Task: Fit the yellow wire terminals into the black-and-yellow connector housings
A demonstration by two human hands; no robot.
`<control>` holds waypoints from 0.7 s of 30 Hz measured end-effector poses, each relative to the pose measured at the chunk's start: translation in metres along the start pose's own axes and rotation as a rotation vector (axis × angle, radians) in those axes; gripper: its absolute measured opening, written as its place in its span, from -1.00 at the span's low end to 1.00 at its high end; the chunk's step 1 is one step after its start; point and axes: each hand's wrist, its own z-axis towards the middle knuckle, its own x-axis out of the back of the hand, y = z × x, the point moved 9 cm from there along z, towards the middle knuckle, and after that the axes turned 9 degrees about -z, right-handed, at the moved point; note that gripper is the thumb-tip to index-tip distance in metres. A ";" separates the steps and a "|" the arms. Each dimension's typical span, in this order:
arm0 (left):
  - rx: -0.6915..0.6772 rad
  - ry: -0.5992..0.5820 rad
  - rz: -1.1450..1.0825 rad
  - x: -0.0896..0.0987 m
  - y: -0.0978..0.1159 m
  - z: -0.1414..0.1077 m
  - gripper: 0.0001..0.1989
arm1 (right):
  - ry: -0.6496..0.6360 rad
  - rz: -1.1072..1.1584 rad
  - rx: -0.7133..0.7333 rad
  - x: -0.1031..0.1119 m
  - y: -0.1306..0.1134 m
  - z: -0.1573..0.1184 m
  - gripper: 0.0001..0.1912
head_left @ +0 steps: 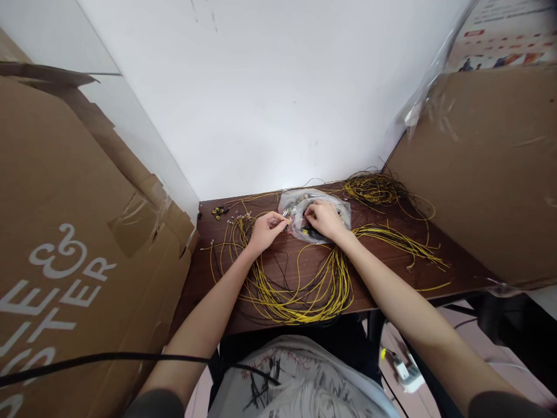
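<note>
On the dark brown table (278,261) lies a clear plastic bag (313,197) with small black and yellow parts in it. My left hand (268,230) is at the bag's left edge, thumb and forefinger pinched on something too small to make out. My right hand (322,218) is over the bag, its fingers bent down and closed at the dark parts; what they hold is hidden. A large bundle of yellow and black wires (304,316) curves below both hands, with small pale ends up at the left.
A tangled wire coil (374,188) lies at the back right, more yellow wires (402,241) in front of it. Several small black-and-yellow parts (218,212) sit at the back left. Cardboard boxes stand left (87,203) and right (487,174); a white wall (261,104) rises behind.
</note>
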 end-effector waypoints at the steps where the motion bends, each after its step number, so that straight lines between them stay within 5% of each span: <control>1: 0.002 0.000 -0.003 0.000 0.000 0.000 -0.83 | 0.003 -0.005 -0.004 0.001 0.000 0.000 -0.82; 13: -0.006 -0.008 -0.008 -0.001 -0.002 0.001 -0.83 | 0.029 0.013 -0.020 0.008 0.001 -0.002 -0.81; 21: -0.017 -0.019 0.006 -0.001 -0.002 0.000 -0.83 | 0.096 0.231 -0.066 0.022 0.015 0.001 -0.84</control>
